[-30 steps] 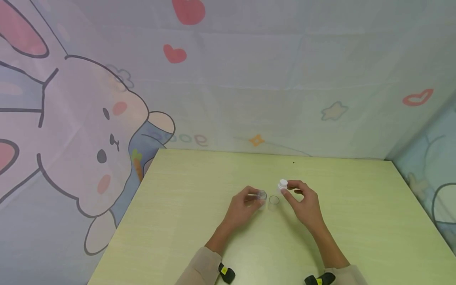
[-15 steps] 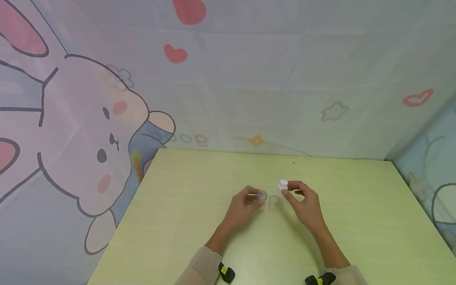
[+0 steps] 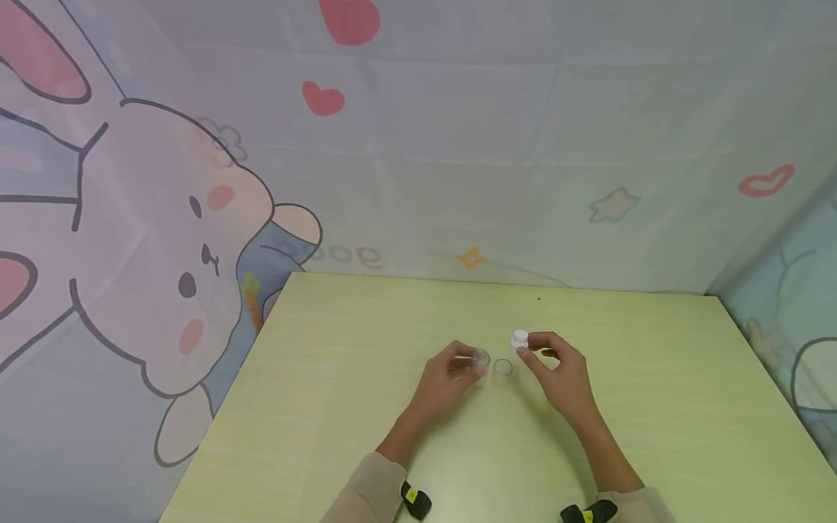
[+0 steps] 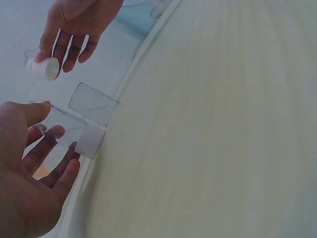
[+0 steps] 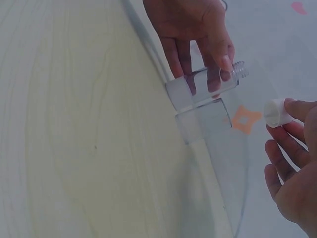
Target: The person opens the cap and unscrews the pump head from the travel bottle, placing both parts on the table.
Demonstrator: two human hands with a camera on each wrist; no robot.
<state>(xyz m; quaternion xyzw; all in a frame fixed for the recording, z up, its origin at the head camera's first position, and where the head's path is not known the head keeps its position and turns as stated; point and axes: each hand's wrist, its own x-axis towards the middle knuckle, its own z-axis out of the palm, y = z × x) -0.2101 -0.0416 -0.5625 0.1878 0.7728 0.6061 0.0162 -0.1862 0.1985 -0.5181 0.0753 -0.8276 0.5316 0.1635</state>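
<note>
Thumb and fingers of my left hand [image 3: 439,379] grip a clear bottle [image 5: 199,80], seen upright on the table in the wrist views. It has a white base [image 4: 90,141] and a bare threaded neck [image 5: 241,69]. Raised to the right, my right hand [image 3: 564,378] pinches a small white cap [image 3: 519,340] between thumb and fingers, its hollow side facing down. A clear cylindrical cover [image 3: 503,369] stands on the table between the hands, with its open rim up. It is close beside the bottle, while the cap is apart from both.
A pale yellow-green table [image 3: 366,312] lies under both hands. Behind it hangs a printed cloth [image 3: 523,145] with a rabbit and hearts. One small dark speck [image 3: 539,298] shows near the table's back edge.
</note>
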